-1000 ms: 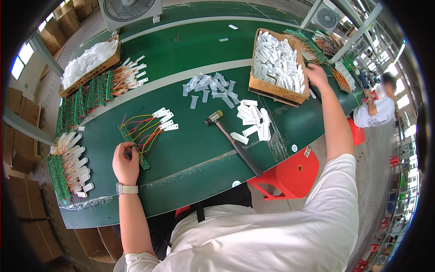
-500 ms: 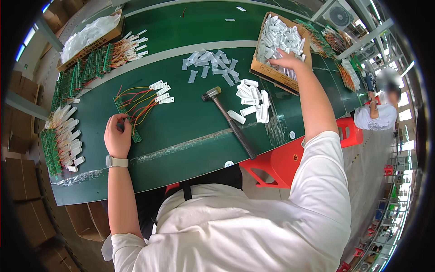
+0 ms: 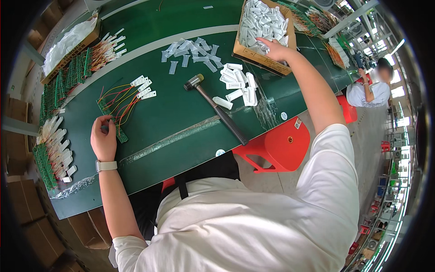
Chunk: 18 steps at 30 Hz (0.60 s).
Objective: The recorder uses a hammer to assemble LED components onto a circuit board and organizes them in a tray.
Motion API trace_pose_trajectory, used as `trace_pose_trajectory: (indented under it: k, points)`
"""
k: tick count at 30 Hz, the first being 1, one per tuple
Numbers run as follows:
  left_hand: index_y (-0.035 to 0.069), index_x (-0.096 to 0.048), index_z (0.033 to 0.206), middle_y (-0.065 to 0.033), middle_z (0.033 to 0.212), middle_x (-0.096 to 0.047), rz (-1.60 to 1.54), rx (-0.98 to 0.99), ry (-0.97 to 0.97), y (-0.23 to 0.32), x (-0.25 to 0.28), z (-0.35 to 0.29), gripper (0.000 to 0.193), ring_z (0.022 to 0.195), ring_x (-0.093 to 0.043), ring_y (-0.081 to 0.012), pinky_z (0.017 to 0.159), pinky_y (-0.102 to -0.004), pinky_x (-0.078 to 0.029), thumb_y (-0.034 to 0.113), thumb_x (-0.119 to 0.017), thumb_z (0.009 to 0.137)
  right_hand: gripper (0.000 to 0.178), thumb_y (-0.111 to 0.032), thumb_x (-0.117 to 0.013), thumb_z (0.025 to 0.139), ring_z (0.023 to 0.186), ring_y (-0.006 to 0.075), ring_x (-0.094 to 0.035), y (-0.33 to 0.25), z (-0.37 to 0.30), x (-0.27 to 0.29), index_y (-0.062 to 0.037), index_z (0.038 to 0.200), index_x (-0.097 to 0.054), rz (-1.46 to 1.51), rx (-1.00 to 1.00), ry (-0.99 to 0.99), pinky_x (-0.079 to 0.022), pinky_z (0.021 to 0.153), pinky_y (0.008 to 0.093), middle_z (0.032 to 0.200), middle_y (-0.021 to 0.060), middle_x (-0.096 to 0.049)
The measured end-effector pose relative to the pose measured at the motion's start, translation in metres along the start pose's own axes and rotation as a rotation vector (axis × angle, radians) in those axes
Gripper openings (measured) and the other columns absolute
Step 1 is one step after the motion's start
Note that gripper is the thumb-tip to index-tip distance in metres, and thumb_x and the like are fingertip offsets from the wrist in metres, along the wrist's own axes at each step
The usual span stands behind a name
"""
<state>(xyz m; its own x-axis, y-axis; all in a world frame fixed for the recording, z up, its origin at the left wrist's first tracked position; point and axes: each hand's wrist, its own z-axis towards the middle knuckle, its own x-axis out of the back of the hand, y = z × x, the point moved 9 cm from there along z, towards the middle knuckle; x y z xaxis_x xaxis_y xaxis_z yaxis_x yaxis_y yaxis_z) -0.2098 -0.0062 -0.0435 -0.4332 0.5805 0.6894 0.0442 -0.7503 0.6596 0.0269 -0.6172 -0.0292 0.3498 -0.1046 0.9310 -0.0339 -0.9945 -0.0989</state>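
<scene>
My left hand (image 3: pixel 103 138) rests on the green table (image 3: pixel 181 122), fingers curled on the near end of a green circuit strip (image 3: pixel 118 131) with coloured wires and white connectors (image 3: pixel 142 87). My right hand (image 3: pixel 270 46) reaches into a cardboard box (image 3: pixel 253 55) full of small white plastic pieces (image 3: pixel 263 20), fingers closed among them. Whether it grips one is hidden. A rubber mallet (image 3: pixel 215 106) lies between my hands, next to a loose pile of white pieces (image 3: pixel 238 84).
More white pieces (image 3: pixel 190 50) lie scattered farther back. Stacks of wired green boards (image 3: pixel 52 149) line the left edge, with more boards (image 3: pixel 86 63) and a bagged box (image 3: pixel 68 43) behind. A red stool (image 3: pixel 281 145) stands under the table. Another person (image 3: pixel 374 88) sits at far right.
My right hand stays in the box of white pieces, shifting slightly. My left hand stays on the circuit strip. The view has tilted downward.
</scene>
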Motion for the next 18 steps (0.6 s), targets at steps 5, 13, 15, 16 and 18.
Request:
trace_pose_trajectory:
  k: [5, 13, 15, 16, 18]
  points:
    - [0.007, -0.072, 0.106, -0.0014, 0.086, -0.064, -0.049, 0.010, 0.004, -0.004, -0.003, 0.003, 0.014, 0.061, -0.050, -0.0110, 0.060, -0.0281, -0.045, 0.011, -0.069, 0.093, 0.093, -0.041, -0.079, 0.083, 0.143, 0.0496, -0.043, 0.010, 0.017, 0.000, -0.0423, 0.162, -0.031, -0.017, -0.054, 0.007, -0.043, 0.114, 0.0543, 0.166, 0.0294, -0.016]
    - [0.007, -0.071, 0.106, -0.0006, 0.084, -0.062, -0.010, 0.001, 0.008, 0.001, -0.001, -0.001, 0.014, 0.061, -0.049, -0.0107, 0.060, -0.0280, -0.044, 0.011, -0.070, 0.093, 0.075, -0.039, -0.076, 0.083, 0.134, 0.0432, -0.054, 0.006, 0.017, 0.006, -0.0382, 0.153, -0.049, -0.187, -0.114, 0.187, -0.046, 0.111, 0.0472, 0.153, 0.0219, -0.045]
    - [0.007, -0.071, 0.106, -0.0005, 0.083, -0.061, 0.003, 0.009, 0.003, -0.001, 0.000, -0.001, 0.013, 0.061, -0.049, -0.0108, 0.060, -0.0280, -0.044, 0.011, -0.070, 0.093, 0.074, -0.039, -0.076, 0.083, 0.132, 0.0426, -0.055, 0.006, 0.021, 0.007, -0.0376, 0.152, -0.050, -0.161, -0.071, 0.176, -0.047, 0.110, 0.0468, 0.151, 0.0213, -0.047]
    - [0.007, -0.071, 0.106, -0.0004, 0.084, -0.062, -0.010, -0.002, 0.005, 0.001, -0.003, 0.001, 0.013, 0.060, -0.049, -0.0105, 0.059, -0.0279, -0.044, 0.011, -0.070, 0.093, 0.073, -0.040, -0.076, 0.083, 0.131, 0.0421, -0.056, 0.008, 0.021, 0.010, -0.0370, 0.151, -0.051, -0.138, -0.039, 0.171, -0.047, 0.110, 0.0463, 0.150, 0.0208, -0.048]
    - [0.007, -0.071, 0.106, -0.0003, 0.084, -0.062, -0.033, -0.022, 0.001, 0.002, -0.006, 0.005, 0.013, 0.060, -0.049, -0.0102, 0.059, -0.0279, -0.043, 0.011, -0.070, 0.093, 0.072, -0.040, -0.076, 0.083, 0.130, 0.0415, -0.057, 0.011, 0.023, 0.005, -0.0375, 0.151, -0.051, -0.138, -0.031, 0.162, -0.048, 0.109, 0.0457, 0.149, 0.0209, -0.049]
